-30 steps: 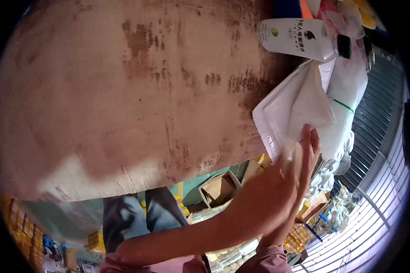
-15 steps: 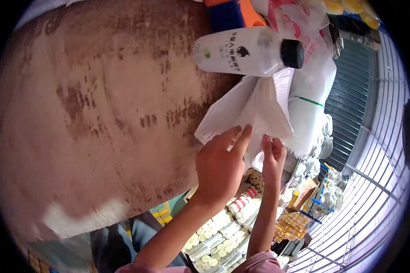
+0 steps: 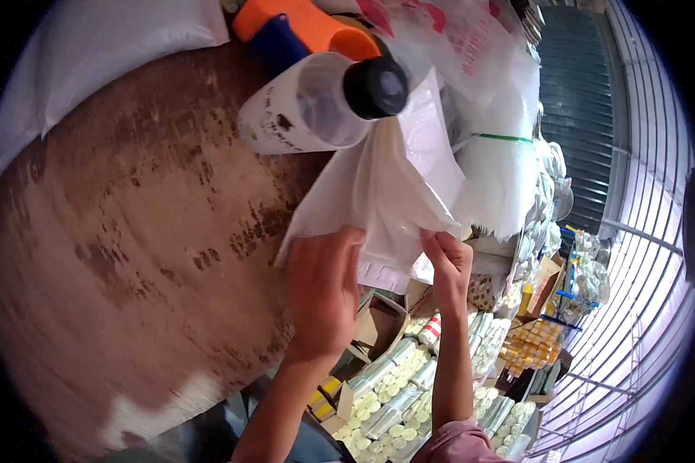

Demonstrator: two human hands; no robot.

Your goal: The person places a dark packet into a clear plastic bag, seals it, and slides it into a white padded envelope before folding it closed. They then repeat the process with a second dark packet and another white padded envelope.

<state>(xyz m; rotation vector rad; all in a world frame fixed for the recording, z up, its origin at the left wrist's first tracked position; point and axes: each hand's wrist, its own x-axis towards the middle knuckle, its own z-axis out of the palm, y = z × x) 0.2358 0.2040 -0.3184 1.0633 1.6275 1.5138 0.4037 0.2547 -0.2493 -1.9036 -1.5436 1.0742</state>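
Note:
A thin white plastic bag (image 3: pixel 378 189) hangs over the table's edge, creased and partly spread. My right hand (image 3: pixel 449 262) pinches its lower right corner between thumb and fingers. At the bag's lower left side is my left hand (image 3: pixel 323 282), bent and smeared by motion, its fingertips overlapping the plastic; I cannot tell whether they grip it. Just above the bag, a clear bottle (image 3: pixel 301 108) with a black cap (image 3: pixel 375 87) and dark lettering lies tilted across the bag's upper end.
A worn brown tabletop (image 3: pixel 147 255) fills the left. Behind the bottle lies an orange and dark blue object (image 3: pixel 309 31). Clear plastic bags (image 3: pixel 498 170) with a green tie hang at right. Below are an open cardboard box (image 3: pixel 380 324) and wrapped rolls (image 3: pixel 394 401). A white sack (image 3: pixel 123 46) stands upper left.
The view has shifted, so bottle and bag sit further left. My left hand has gone from spread fingers over the bag to a bent shape at its left side. My right hand keeps its pinch.

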